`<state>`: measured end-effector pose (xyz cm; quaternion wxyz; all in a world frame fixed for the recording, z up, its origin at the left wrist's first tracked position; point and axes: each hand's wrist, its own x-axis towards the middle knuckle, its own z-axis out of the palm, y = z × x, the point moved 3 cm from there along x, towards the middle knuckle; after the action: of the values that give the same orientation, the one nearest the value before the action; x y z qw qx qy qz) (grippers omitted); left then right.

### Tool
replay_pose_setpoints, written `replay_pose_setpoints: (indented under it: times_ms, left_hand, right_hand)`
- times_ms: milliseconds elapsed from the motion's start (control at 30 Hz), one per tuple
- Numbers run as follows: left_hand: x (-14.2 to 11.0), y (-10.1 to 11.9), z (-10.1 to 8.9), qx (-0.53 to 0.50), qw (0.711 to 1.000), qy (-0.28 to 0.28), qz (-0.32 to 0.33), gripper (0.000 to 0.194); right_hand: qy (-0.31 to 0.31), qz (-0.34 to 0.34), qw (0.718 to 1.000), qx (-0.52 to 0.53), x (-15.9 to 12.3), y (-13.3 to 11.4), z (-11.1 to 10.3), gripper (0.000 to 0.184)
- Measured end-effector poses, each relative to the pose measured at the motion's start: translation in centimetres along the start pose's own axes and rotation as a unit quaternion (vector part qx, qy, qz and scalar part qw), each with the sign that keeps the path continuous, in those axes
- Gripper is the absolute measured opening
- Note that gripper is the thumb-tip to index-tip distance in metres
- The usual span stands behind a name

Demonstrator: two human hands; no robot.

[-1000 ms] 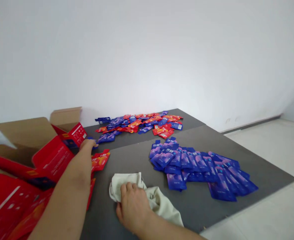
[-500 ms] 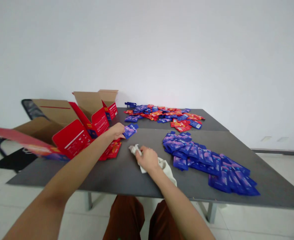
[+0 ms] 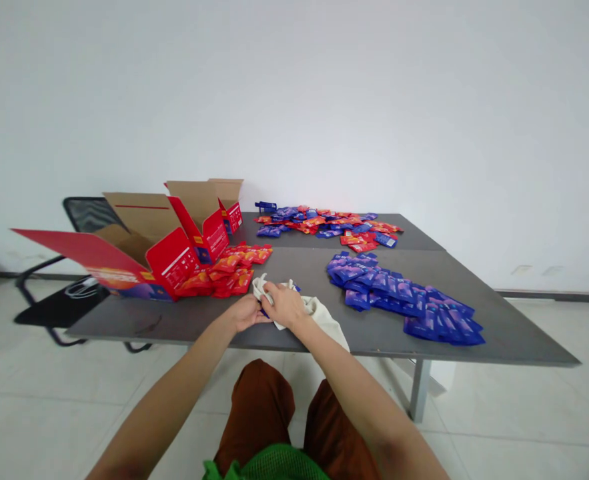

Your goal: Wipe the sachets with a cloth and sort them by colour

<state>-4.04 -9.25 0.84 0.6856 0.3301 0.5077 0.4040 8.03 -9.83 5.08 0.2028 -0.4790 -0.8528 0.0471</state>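
Note:
My left hand (image 3: pixel 247 313) is closed on the near edge of a blue packet (image 3: pixel 265 312), just in front of me at the table's near edge. Most of that packet is hidden beneath a cream cloth (image 3: pixel 327 325) and my fingers. Pressing the cloth over the packet is my right hand (image 3: pixel 285 305), its fingers curled round the bunched end. The cloth's loose part trails to the right under my forearm. To the left lie red packets (image 3: pixel 234 270) in overlapping rows; blue packets (image 3: pixel 394 293) overlap in a long row on the right.
Open red cartons (image 3: pixel 174 257) with raised flaps line the left side of the dark table (image 3: pixel 294 260). At the back is a mixed heap of red and blue packets (image 3: pixel 324 221) beside a small blue stand (image 3: pixel 265 207). A black chair (image 3: pixel 59 303) stands at far left.
My left hand has brought the blue packet from beside the red packets back toward me, to the cloth. My right hand now presses the cloth on it. The view has shifted slightly.

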Motion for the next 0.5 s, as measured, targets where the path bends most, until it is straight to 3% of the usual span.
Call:
replay_pose_setpoints:
  times_ms: [133,267,367,500]
  left_hand:
    - [-0.4,-0.1,0.0,-0.080,0.996,-0.014,0.034,0.027]
    - [-0.3,-0.3,0.1,-0.159,0.987,-0.022,0.022,0.030]
    - [-0.1,-0.3,-0.1,-0.188,0.981,0.027,0.024,0.033]
    - [0.2,0.1,-0.7,-0.169,0.982,0.073,0.033,0.028]
  right_hand:
    - [-0.049,0.055,0.996,-0.056,1.7,1.6,0.6,0.036]
    - [-0.072,0.104,0.989,-0.082,3.4,3.6,0.1,0.038]
    - [-0.082,0.078,0.990,-0.082,3.7,3.4,0.1,0.035]
    - [-0.108,-0.008,0.991,-0.074,2.7,1.4,0.6,0.034]
